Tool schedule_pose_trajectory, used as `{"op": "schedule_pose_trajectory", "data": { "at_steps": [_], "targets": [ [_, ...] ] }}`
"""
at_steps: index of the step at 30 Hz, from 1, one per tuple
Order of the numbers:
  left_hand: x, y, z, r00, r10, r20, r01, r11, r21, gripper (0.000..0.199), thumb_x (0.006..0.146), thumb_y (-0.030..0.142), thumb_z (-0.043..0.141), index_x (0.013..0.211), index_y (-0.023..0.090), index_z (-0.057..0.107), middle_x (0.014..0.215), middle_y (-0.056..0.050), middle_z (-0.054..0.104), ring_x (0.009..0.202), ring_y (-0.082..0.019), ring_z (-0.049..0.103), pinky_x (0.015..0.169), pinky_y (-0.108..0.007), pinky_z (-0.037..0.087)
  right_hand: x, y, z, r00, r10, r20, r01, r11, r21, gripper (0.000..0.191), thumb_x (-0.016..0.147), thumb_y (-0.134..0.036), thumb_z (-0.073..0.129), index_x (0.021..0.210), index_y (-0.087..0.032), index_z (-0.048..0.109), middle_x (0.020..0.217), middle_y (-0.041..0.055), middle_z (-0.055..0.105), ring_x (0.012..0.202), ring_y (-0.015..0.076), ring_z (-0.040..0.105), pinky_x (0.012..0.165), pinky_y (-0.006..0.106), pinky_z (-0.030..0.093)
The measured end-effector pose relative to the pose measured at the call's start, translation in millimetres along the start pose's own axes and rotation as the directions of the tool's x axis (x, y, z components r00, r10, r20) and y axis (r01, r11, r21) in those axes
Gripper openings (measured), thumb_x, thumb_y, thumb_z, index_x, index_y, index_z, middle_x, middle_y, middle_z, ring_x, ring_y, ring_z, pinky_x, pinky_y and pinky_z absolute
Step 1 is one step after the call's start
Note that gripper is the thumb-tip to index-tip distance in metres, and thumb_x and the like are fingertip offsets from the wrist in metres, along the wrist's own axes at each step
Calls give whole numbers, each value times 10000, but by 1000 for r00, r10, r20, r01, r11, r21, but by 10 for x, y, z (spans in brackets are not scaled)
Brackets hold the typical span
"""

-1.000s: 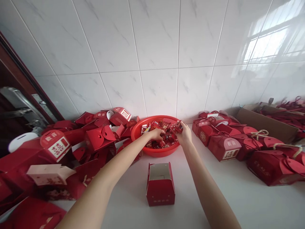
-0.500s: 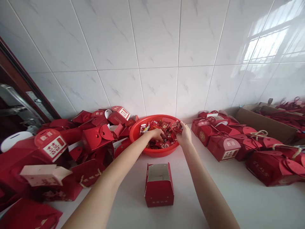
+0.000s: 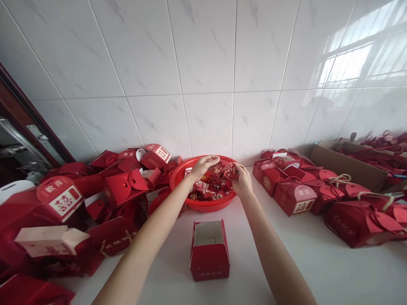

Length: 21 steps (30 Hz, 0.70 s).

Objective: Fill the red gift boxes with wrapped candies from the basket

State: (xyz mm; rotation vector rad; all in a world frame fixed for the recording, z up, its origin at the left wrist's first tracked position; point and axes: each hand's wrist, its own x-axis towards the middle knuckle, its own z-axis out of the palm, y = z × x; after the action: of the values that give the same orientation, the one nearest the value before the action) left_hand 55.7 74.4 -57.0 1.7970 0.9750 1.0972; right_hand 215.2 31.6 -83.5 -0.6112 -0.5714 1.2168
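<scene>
A red plastic basket (image 3: 203,206) by the wall holds a heap of wrapped candies (image 3: 210,186), mostly in red wrappers. Over its left part is my left hand (image 3: 202,167), raised above the heap, fingers stretched out to the right and nothing seen in them. At the basket's right rim, my right hand (image 3: 243,180) is closed round a few red-wrapped candies (image 3: 229,170); how many is hidden. In front of the basket, between my forearms, stands a red gift box (image 3: 210,264) with its top open and its pale inside showing.
Red gift boxes (image 3: 125,186) lie piled on the left, some open. Closed red boxes (image 3: 294,197) stand in rows on the right, some with cord handles. A cardboard box (image 3: 346,165) with red items is behind them. A tiled wall (image 3: 208,123) bounds the white table (image 3: 248,275).
My left hand has lifted out of the candies, and its fingers have straightened. My right hand keeps its candies at the right rim. The view has shifted slightly.
</scene>
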Motion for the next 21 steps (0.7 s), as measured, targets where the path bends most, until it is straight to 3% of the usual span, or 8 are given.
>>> {"op": "schedule_pose_trajectory", "data": {
  "at_steps": [4, 8, 15, 21],
  "targets": [
    [-87, 52, 75, 999, 42, -23, -44, 993, -114, 433, 690, 516, 748, 955, 174, 740, 929, -56, 737, 860, -183, 669, 843, -337, 516, -22, -18, 8, 998, 67, 11, -67, 998, 9, 155, 646, -285, 798, 715, -211, 680, 650, -27, 680, 628, 156, 639, 529, 255, 534],
    [-123, 30, 172, 998, 67, -20, -69, 991, -113, 366, 673, 454, 787, 904, 170, 769, 937, -70, 765, 950, -233, 683, 917, -383, 506, -54, -51, 17, 995, 92, 42, -93, 996, 9, 201, 611, -304, 828, 713, -209, 684, 675, -22, 697, 656, 156, 648, 533, 238, 524],
    [-103, -40, 200, 995, 87, -46, -89, 995, -53, 501, 690, 415, 809, 1118, 171, 720, 1232, -104, 699, 1179, -262, 609, 1019, -383, 472, -112, -84, 16, 985, 111, 130, -107, 994, -36, 347, 482, -220, 887, 765, -190, 688, 667, -16, 704, 637, 170, 660, 553, 260, 541],
    [-150, -14, 157, 1000, 17, -10, -17, 1000, 2, 546, 733, 386, 803, 1213, 162, 667, 1157, -106, 709, 1089, -241, 645, 909, -354, 532, -134, -108, 9, 980, 101, 173, -92, 994, -56, 351, 493, -172, 890, 790, -180, 702, 696, -8, 721, 675, 168, 680, 615, 264, 561]
  ]
}}
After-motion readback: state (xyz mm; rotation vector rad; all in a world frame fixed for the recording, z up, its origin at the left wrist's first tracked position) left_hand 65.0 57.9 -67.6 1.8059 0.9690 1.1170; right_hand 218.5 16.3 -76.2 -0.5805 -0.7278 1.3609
